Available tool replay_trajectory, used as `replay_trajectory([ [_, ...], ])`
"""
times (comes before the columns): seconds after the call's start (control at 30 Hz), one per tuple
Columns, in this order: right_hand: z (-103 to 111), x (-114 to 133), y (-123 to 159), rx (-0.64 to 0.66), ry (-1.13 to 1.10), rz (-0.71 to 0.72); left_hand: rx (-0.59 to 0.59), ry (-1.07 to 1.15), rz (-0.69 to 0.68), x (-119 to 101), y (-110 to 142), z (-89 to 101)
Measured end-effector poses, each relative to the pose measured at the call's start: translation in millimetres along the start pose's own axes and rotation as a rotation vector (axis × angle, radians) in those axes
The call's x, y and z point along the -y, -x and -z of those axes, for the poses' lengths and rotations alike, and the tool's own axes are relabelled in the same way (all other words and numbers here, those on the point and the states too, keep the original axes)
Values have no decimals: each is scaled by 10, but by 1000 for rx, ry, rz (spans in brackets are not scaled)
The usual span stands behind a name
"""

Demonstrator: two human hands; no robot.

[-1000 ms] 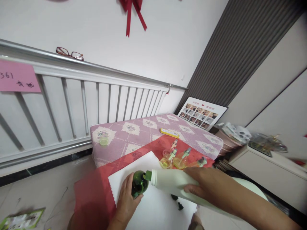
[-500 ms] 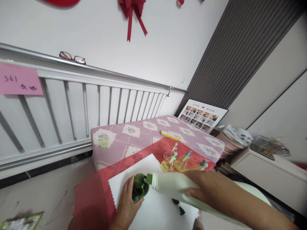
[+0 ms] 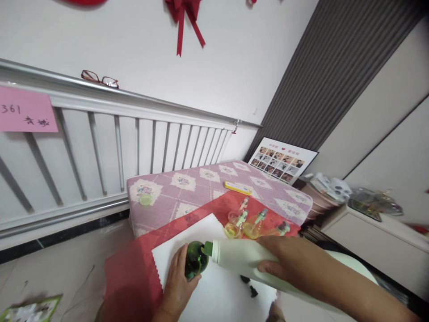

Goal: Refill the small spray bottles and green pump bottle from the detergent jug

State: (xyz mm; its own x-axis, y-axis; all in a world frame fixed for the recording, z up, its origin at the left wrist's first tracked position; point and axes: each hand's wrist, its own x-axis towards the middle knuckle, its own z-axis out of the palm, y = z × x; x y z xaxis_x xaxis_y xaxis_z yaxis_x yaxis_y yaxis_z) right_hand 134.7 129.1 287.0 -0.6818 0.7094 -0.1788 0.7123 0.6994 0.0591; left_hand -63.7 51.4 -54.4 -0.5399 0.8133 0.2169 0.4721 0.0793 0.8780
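My left hand [image 3: 177,281] is wrapped round a dark green, see-through round bottle [image 3: 196,261] above the white sheet [image 3: 211,295]. In my right hand [image 3: 278,255] is a large pale green bottle [image 3: 234,257], tipped nearly level. Its green spout meets the mouth of the round bottle; whether liquid is flowing I cannot tell. A black spray or pump top [image 3: 250,286] lies on the sheet below the pale bottle. Behind, several small clear bottles with yellowish liquid and pump tops [image 3: 254,223] stand on the red cloth [image 3: 201,214].
The cloth lies over a bed or table with a purple patterned cover [image 3: 184,179]. A yellow-edged box [image 3: 237,187] and a pale green cup-like piece [image 3: 145,199] rest on it. A white radiator [image 3: 110,147] runs along the wall. At the bottom edge, part of another hand [image 3: 276,311] appears.
Both hands and both bottles hold almost the same position. The view has shifted very slightly, and the hand at the bottom edge has moved a little.
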Motion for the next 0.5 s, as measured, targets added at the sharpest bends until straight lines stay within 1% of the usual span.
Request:
replay_trajectory([
  [0.07,31,27,0,78,-1,-13,-8,-1,-4,11,2,-8],
  [0.13,58,48,-3,118,-5,-30,-9,-3,-11,31,6,-20],
  [0.27,86,61,-15,128,-8,-51,-20,-26,-17,72,9,-48],
  [0.5,96,70,6,134,-28,-46,-38,-33,-45,104,3,-71],
])
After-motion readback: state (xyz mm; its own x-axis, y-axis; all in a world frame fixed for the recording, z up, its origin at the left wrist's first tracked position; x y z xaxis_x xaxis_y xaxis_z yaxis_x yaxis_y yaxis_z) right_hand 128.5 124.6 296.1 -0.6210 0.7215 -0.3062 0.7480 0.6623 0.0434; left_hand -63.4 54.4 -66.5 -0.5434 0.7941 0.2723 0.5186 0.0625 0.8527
